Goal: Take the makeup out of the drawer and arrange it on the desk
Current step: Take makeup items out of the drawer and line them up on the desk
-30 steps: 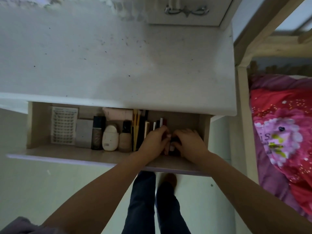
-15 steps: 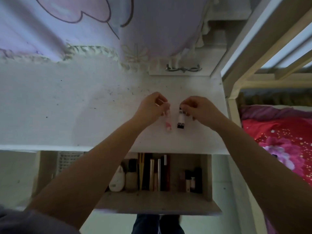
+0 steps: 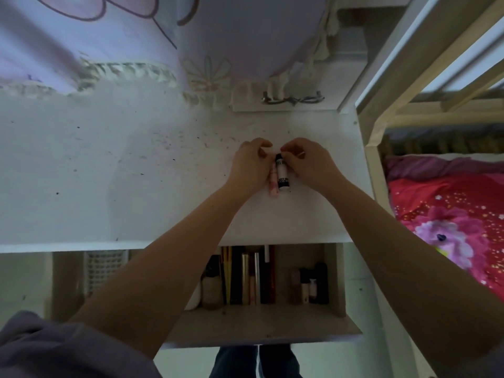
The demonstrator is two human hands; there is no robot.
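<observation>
On the desk point(image 3: 136, 173), both hands pinch two tubes point(image 3: 279, 178) side by side; loads left in the drawer point(image 3: 261, 323).

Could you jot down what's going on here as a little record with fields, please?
Desk: white, speckled with dark marks
Left hand: grips pink tube
Right hand: pinches white tube with black cap
Tubes: side by side, on the desk
Drawer: open, more makeup inside
To the right: red floral bedding
</observation>
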